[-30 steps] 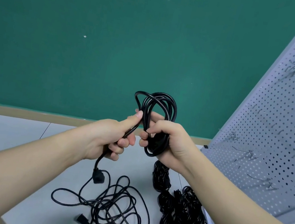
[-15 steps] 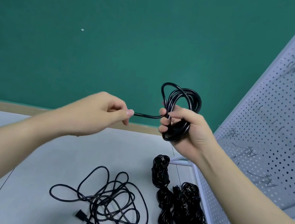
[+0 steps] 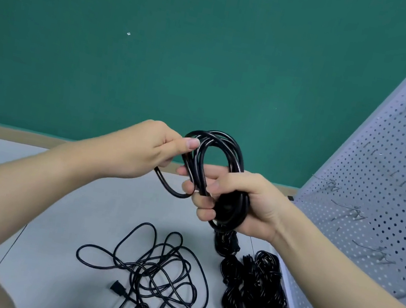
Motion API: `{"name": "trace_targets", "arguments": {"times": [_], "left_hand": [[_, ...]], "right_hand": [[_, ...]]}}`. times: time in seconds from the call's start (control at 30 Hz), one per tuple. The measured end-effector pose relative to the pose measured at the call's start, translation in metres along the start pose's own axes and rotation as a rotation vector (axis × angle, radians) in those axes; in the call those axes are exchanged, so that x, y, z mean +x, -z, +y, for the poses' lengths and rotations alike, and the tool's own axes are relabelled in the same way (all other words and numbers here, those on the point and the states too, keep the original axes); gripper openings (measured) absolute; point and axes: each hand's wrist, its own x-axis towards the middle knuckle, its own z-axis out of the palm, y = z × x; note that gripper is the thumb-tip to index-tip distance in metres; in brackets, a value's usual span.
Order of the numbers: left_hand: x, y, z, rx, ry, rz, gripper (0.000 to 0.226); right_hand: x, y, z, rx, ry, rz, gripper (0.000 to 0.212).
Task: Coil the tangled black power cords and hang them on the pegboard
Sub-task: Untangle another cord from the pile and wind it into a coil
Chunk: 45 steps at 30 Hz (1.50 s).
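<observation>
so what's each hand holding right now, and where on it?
Both hold one coiled black cord. The right hand grips the bunched lower loops; the left hand pinches the strand at the coil's upper left.

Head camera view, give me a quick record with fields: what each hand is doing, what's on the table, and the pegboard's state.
left hand: left hand pinches the loose end of the coiled black power cord near the top of its loops
right hand: right hand grips the coil's lower part
table: grey table holds a tangled loose black cord and, right of it, a pile of bundled black cords
pegboard: white perforated metal pegboard on the right; visible wire hooks carry no cord
</observation>
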Motion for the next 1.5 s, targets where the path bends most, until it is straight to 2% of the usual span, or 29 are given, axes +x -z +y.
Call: {"name": "trace_targets", "arguments": {"times": [0.2, 0.37, 0.47, 0.57, 0.67, 0.77, 0.87, 0.97, 1.07, 1.13, 1.2, 1.27, 1.33, 1.5], "left_hand": [[-0.002, -0.002, 0.007, 0.001, 0.08, -0.069, 0.068], [-0.001, 0.004, 0.006, 0.093, 0.048, -0.01, 0.081], [-0.009, 0.016, 0.009, 0.096, -0.005, -0.003, 0.064], [-0.015, 0.018, 0.01, 0.238, -0.158, -0.011, 0.035], [-0.018, 0.018, 0.015, 0.452, -0.268, 0.027, 0.033], [-0.019, 0.023, 0.029, 0.489, -0.394, 0.102, 0.041], [-0.015, 0.018, 0.042, 0.402, -0.44, 0.072, 0.04], [-0.001, 0.01, 0.044, 0.16, -0.287, -0.141, 0.035], [0.006, 0.009, 0.027, -0.05, -0.085, -0.283, 0.048], [0.006, 0.006, 0.017, -0.115, -0.01, -0.281, 0.037], [0.004, 0.002, 0.013, -0.223, 0.019, -0.263, 0.024], [0.004, -0.003, 0.014, -0.335, 0.092, -0.243, 0.037], [0.004, -0.008, 0.015, -0.417, 0.167, -0.23, 0.043], [-0.001, -0.021, 0.02, -0.331, 0.274, -0.216, 0.038]], "right_hand": [[0.003, -0.016, 0.004, -0.076, -0.07, -0.066, 0.038], [0.002, -0.014, -0.004, -0.034, 0.057, 0.071, 0.032], [-0.01, 0.01, -0.022, 0.047, 0.166, 0.214, 0.031], [-0.017, 0.028, -0.021, -0.035, 0.138, 0.319, 0.032], [-0.012, 0.029, -0.006, -0.3, 0.043, 0.38, 0.032], [-0.006, 0.018, 0.002, -0.649, 0.034, 0.34, 0.038], [-0.002, -0.004, 0.007, -1.039, -0.049, 0.283, 0.039], [0.003, -0.028, 0.019, -1.376, -0.109, 0.138, 0.034], [0.001, -0.045, 0.019, -1.252, 0.003, -0.045, 0.034], [-0.002, -0.045, 0.01, -1.053, 0.1, -0.09, 0.035], [-0.009, -0.04, -0.001, -0.806, 0.148, -0.034, 0.031], [-0.014, -0.031, -0.008, -0.61, 0.153, 0.05, 0.029], [-0.014, -0.02, -0.011, -0.517, 0.142, 0.129, 0.028], [-0.005, 0.0, -0.006, -0.347, 0.154, 0.371, 0.033]]}}
